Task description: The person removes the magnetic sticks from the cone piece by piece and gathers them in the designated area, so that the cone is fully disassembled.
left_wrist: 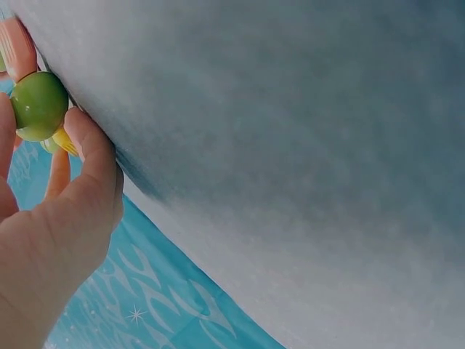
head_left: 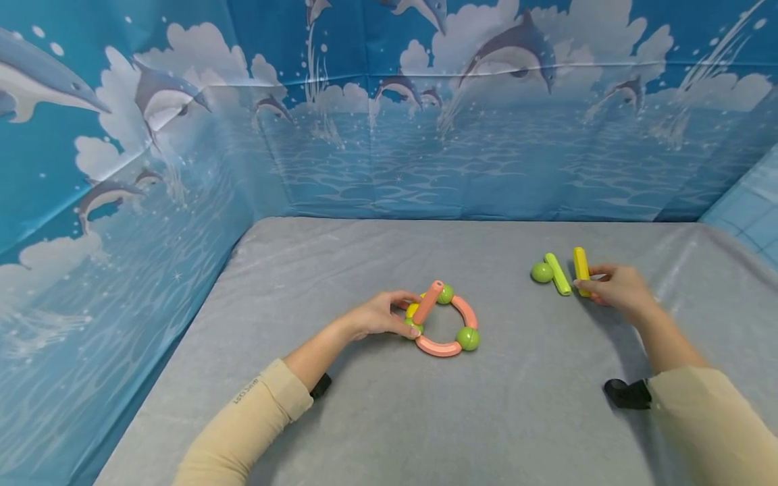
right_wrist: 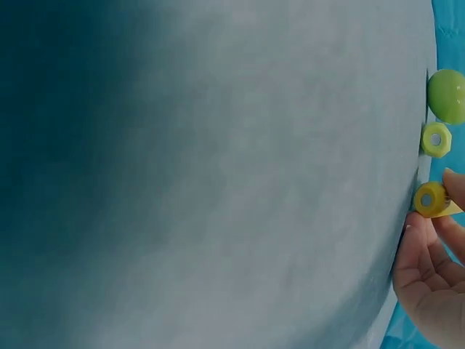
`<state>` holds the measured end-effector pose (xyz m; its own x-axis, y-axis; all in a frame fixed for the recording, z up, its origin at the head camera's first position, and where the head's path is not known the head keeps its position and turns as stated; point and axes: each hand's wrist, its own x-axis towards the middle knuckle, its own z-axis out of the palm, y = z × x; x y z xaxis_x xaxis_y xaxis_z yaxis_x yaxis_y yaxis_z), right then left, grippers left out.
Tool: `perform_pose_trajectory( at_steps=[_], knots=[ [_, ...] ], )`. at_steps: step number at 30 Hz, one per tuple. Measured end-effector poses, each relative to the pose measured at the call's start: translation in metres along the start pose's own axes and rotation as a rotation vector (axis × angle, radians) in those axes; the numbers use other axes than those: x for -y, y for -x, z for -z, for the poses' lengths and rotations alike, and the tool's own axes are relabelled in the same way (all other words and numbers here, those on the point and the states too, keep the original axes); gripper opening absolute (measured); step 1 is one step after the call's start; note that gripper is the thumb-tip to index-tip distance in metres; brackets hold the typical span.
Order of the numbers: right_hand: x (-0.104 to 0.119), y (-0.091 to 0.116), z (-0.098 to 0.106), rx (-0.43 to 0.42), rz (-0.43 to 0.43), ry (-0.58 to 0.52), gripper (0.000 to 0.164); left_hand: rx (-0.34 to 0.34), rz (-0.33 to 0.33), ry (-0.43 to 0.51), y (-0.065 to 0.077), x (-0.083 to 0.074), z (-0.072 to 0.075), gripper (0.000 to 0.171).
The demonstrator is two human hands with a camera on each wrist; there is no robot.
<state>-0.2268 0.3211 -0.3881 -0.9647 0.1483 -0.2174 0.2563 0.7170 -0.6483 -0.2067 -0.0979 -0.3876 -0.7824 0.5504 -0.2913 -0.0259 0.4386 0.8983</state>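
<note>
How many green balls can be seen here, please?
4. One green ball lies left of the light green rod; three sit in the ring: one at its far side, one near right, one left, pinched by the left hand. None seems hidden.

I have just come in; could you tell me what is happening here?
A person's left hand holds a green ball of a multicoloured ring, from which a pink stick slants up. The right hand grips a yellow stick. Nearby, a green stick and a loose ball lie on the grey surface.
</note>
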Motion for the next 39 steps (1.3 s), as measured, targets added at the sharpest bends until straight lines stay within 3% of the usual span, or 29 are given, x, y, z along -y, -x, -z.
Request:
perform_pose_trajectory(
  at_steps=[29,39],
  knots=[
    [0.0039,-0.0061,-0.0049,0.028,-0.019,-0.016,0.056,0.002,0.011,-0.005,0.0013,-0.0001,0.0013,0.060],
    [0.0041,-0.0011,-0.0012,0.069,0.039,-0.037,0.058,0.001,0.012,-0.011,0.0008,0.0005,0.0016,0.061]
  ],
)
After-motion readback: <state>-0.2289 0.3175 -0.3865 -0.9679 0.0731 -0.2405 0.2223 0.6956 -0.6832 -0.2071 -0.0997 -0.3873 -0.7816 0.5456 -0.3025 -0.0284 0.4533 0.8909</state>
